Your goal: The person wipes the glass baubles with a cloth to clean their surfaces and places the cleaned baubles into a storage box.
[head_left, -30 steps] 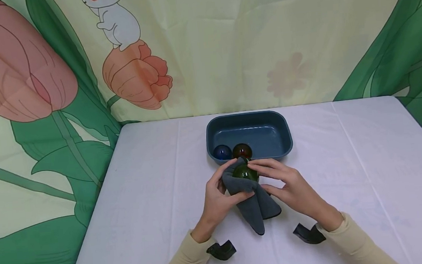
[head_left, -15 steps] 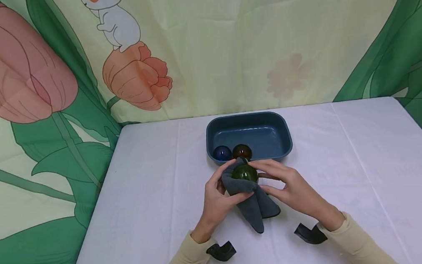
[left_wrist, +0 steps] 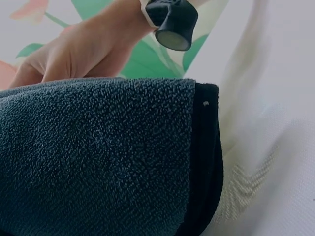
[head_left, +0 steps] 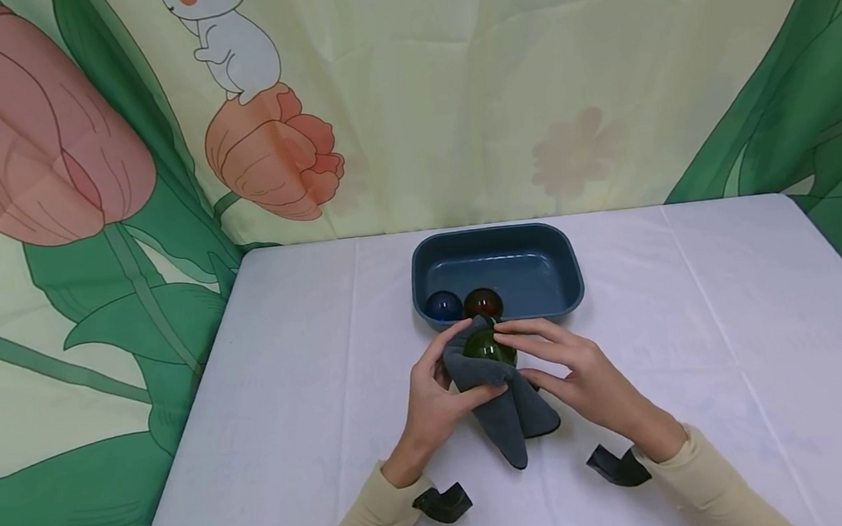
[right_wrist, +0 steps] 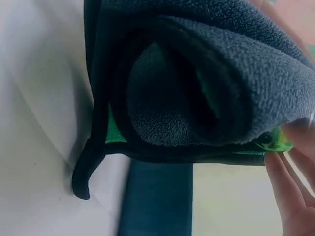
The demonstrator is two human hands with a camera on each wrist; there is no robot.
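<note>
In the head view a dark green, glassy ball (head_left: 482, 344) sits in a folded grey-blue cloth (head_left: 506, 423) just in front of the tray. My left hand (head_left: 433, 396) grips the cloth around the ball's left side, thumb across the front. The right hand (head_left: 581, 378) holds the ball from the right, fingertips on its upper side and thumb lower down by the cloth. Thick fleecy cloth (left_wrist: 98, 152) fills much of the left wrist view. Its dark-bound folds (right_wrist: 221, 83) cover most of the ball in the right wrist view, where fingertips meet a bright green sliver (right_wrist: 279, 141).
Behind the hands stands a dark blue rectangular tray (head_left: 545, 306). A blue ball (head_left: 443, 304) and a reddish-brown ball (head_left: 483, 301) lie in its near left corner. White cloth covers the table (head_left: 310, 373). A printed floral curtain (head_left: 439, 128) hangs behind.
The right fingers have shifted slightly over the ball's upper right side, now covering more of it. The left hand, cloth and tray stay almost in place.
</note>
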